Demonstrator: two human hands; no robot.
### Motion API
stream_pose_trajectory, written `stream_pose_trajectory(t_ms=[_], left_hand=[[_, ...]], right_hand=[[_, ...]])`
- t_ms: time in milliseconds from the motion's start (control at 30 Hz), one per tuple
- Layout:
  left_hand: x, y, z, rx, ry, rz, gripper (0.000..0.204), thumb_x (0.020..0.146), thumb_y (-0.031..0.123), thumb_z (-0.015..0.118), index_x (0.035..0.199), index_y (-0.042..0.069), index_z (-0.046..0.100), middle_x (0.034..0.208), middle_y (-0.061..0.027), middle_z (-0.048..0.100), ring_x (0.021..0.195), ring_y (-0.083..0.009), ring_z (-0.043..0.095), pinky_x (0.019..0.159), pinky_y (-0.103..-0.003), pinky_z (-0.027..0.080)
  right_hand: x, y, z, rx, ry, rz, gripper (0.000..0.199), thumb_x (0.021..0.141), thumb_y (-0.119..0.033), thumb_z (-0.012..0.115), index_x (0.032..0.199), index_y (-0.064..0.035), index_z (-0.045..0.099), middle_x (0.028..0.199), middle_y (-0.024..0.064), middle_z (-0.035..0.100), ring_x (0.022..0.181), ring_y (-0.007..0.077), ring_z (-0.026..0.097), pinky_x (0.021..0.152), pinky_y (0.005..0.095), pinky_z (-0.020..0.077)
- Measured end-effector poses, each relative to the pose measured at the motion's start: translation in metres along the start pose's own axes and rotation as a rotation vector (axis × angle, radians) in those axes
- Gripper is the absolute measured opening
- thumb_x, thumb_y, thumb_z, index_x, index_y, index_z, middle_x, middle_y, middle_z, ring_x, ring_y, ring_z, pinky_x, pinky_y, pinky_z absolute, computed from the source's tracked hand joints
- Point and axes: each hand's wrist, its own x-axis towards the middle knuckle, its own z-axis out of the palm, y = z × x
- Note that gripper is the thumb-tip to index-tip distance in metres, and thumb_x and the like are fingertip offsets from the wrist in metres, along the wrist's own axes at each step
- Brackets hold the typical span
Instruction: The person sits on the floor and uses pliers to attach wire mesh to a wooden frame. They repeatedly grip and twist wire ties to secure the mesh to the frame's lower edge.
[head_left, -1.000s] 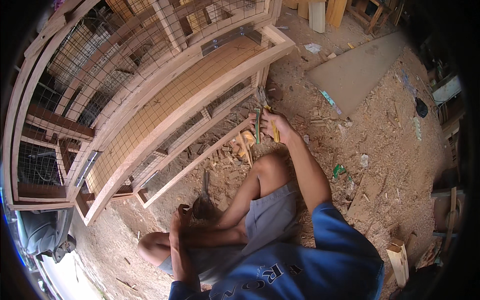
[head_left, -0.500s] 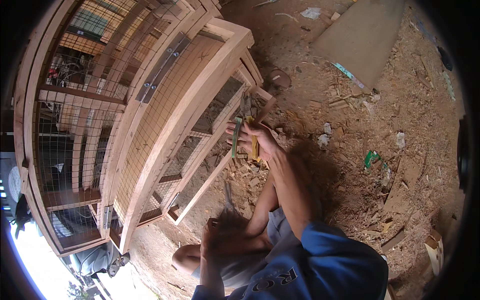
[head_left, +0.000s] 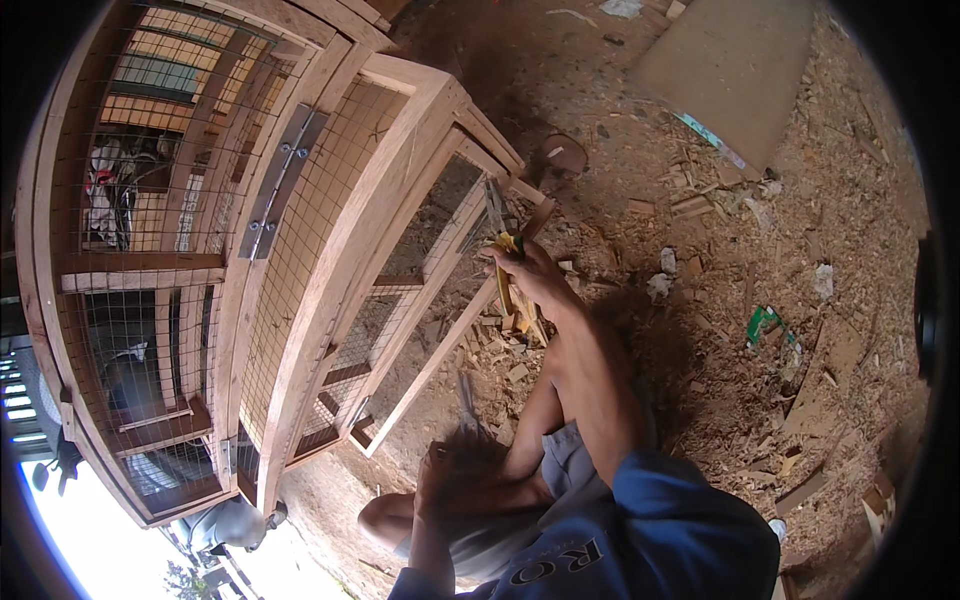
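My right hand (head_left: 540, 282) is closed around a yellow-handled cutting tool (head_left: 508, 262). The tool's grey jaws point up at the wire mesh (head_left: 440, 225) of a wooden cage frame (head_left: 345, 265), close to the frame's corner post. My left hand (head_left: 450, 482) is blurred, low in the view beside my bent knee. It is closed around a thin grey piece (head_left: 468, 395) that sticks up from the fingers. I cannot tell what that piece is. My blue sleeve fills the bottom edge.
The big wooden cage with mesh panels and a metal plate (head_left: 280, 170) takes up the left half. The ground is sawdust strewn with wood offcuts (head_left: 505, 350). A flat board (head_left: 735, 60) lies at the top right, and a green scrap (head_left: 765, 322) at the right.
My view has swung, so the cage now stands steeper on the left. My right hand has kept the tool at the frame's mesh. My left hand stays by my knee.
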Motion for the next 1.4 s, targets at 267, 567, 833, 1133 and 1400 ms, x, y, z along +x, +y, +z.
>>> stream_pose_trajectory(t_ms=[267,567,833,1133,1400], left_hand=[[0.006,-0.012,0.003,0.073,0.018,0.039,0.022,0.09,0.015,0.069,0.108,0.008,0.06,0.104,-0.0171,0.061,0.085,-0.0371,0.067,0.069,-0.044,0.056],[0.005,-0.028,0.002,0.217,0.046,0.292,0.036,0.095,0.033,0.063,0.111,0.002,0.057,0.096,-0.0256,0.07,0.092,-0.0421,0.068,0.078,-0.048,0.053],[0.007,-0.015,0.004,0.055,0.049,0.038,0.031,0.094,0.029,0.064,0.11,0.003,0.057,0.093,-0.0257,0.07,0.089,-0.0435,0.068,0.076,-0.05,0.053],[0.01,-0.014,0.004,0.131,0.071,0.046,0.03,0.093,0.028,0.065,0.107,0.003,0.056,0.089,-0.0252,0.07,0.085,-0.0434,0.069,0.072,-0.05,0.053],[0.006,-0.005,0.001,0.046,0.062,0.062,0.03,0.093,0.027,0.065,0.107,0.001,0.056,0.089,-0.0255,0.07,0.085,-0.0428,0.069,0.072,-0.049,0.053]], right_hand=[[-0.019,-0.026,-0.015,0.21,-0.235,0.191,0.035,0.105,-0.023,0.051,0.131,-0.0009,0.05,0.133,0.0201,0.06,0.123,0.0362,0.06,0.098,0.0531,0.0561],[-0.006,-0.045,-0.03,0.293,-0.327,0.224,0.036,0.103,-0.027,0.055,0.125,0.0002,0.05,0.124,0.0231,0.063,0.11,0.0365,0.067,0.088,0.0513,0.0615],[0.003,-0.049,-0.047,0.166,-0.37,0.226,0.028,0.103,-0.03,0.054,0.111,-0.0038,0.058,0.115,0.0226,0.069,0.084,0.0257,0.073,0.07,0.0376,0.0625],[0.003,-0.065,-0.053,-0.03,-0.333,0.267,0.027,0.103,-0.024,0.055,0.123,-0.0062,0.056,0.114,0.016,0.07,0.095,0.0261,0.072,0.076,0.0385,0.0635],[0.003,-0.068,-0.051,-0.036,-0.327,0.281,0.028,0.103,-0.024,0.055,0.126,-0.0071,0.055,0.116,0.0157,0.069,0.1,0.0277,0.071,0.078,0.0415,0.0635]])
